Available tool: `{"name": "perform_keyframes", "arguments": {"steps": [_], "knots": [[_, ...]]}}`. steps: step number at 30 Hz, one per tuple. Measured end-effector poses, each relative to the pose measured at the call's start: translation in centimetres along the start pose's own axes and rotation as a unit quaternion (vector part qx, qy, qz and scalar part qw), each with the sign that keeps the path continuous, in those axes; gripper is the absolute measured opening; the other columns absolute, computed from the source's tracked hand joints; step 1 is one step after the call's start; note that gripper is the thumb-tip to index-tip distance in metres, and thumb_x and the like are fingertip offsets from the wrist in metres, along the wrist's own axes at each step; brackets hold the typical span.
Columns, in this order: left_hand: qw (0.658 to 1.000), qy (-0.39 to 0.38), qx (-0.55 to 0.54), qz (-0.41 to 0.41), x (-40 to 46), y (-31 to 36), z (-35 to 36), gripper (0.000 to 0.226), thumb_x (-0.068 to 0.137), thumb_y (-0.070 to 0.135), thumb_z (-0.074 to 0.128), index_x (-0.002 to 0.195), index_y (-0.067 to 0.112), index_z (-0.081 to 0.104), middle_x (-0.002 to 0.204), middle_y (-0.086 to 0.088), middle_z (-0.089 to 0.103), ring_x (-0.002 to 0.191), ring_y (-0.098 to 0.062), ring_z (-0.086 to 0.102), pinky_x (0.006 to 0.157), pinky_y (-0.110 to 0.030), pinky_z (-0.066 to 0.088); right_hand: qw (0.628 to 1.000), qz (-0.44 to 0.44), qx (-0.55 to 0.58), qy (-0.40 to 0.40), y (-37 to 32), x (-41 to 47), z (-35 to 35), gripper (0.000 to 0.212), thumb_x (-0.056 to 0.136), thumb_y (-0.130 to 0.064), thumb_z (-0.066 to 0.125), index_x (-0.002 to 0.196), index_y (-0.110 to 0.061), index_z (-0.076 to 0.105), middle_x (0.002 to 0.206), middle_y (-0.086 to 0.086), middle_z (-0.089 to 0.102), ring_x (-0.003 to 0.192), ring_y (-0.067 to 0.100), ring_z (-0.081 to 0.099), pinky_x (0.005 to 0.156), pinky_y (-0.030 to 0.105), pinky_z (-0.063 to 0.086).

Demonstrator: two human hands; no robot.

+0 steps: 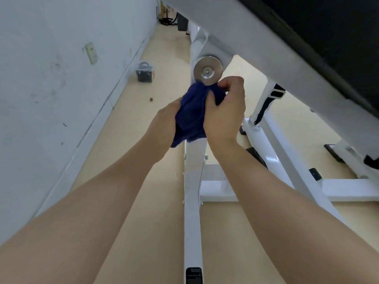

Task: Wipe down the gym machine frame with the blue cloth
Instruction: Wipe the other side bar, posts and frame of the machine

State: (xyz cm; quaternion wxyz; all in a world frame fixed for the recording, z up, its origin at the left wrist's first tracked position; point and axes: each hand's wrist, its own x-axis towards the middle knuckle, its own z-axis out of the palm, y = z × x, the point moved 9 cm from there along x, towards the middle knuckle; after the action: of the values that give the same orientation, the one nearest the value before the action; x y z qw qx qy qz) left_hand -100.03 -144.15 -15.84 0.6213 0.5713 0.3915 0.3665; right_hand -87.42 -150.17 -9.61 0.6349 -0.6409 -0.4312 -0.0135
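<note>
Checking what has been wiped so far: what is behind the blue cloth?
The white frame post runs up behind the cloth, reappearing beside the metal disc. Both hands, left and right, hold the cloth. The covered stretch of post is hidden.

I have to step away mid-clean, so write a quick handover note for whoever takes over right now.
Left hand: grips the blue cloth from the left.
Right hand: pinches the cloth's upper edge, just below the round metal disc.
Cloth: bunched between both hands, in front of the white upright post of the machine frame; actual contact with the post is unclear.
Done: cannot tell which parts have been wiped.
Left: probably the disc area, the post below, the floor bars and the slanted beam.
</note>
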Motion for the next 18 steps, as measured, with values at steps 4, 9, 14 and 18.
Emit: {"name": "perform_keyframes", "arguments": {"steps": [4, 9, 14, 18], "knots": [[0.999, -0.045, -0.007, 0.01, 0.2, -0.5, 0.6, 0.033, 0.094, 0.046, 0.043, 0.106, 0.027, 0.067, 0.097, 0.009, 0.072, 0.09, -0.006, 0.066, 0.074, -0.018, 0.049, 0.994, 0.1, -0.03, -0.032, 3.9, -2.8, 1.5, 0.014, 0.09, -0.013, 0.052, 0.091, -0.017, 0.039, 0.092, -0.002, 0.053, 0.071, 0.003, 0.048, 0.07, 0.024, 0.044], [0.995, -0.083, 0.03, 0.048, 0.4, -0.6, 0.9, 0.038, 0.093, 0.057, 0.038, 0.116, 0.038, 0.061, 0.115, 0.015, 0.065, 0.105, -0.004, 0.06, 0.083, -0.019, 0.044, 0.983, 0.168, -0.069, -0.034, 5.9, -4.9, 1.9, 0.011, 0.089, -0.011, 0.052, 0.091, -0.018, 0.043, 0.088, -0.003, 0.055, 0.073, 0.009, 0.051, 0.076, 0.028, 0.049], [0.993, -0.074, 0.03, 0.087, 1.2, -0.9, 0.2, 0.039, 0.099, 0.021, 0.036, 0.135, 0.026, 0.049, 0.124, 0.003, 0.061, 0.104, -0.008, 0.056, 0.084, -0.017, 0.044, 0.996, 0.006, -0.043, 0.073, -0.3, -1.5, 0.0, 0.013, 0.085, -0.004, 0.052, 0.089, -0.015, 0.047, 0.093, -0.002, 0.05, 0.07, -0.003, 0.047, 0.063, 0.007, 0.036], [0.984, -0.113, 0.037, 0.135, 0.4, -0.9, 0.3, 0.046, 0.098, 0.003, 0.035, 0.136, 0.026, 0.044, 0.119, 0.01, 0.059, 0.104, 0.003, 0.055, 0.094, -0.019, 0.044, 0.985, -0.104, -0.098, 0.093, 0.1, -4.1, 1.8, 0.015, 0.082, 0.003, 0.053, 0.094, -0.002, 0.06, 0.098, 0.01, 0.05, 0.08, 0.011, 0.043, 0.073, 0.009, 0.03]]}}
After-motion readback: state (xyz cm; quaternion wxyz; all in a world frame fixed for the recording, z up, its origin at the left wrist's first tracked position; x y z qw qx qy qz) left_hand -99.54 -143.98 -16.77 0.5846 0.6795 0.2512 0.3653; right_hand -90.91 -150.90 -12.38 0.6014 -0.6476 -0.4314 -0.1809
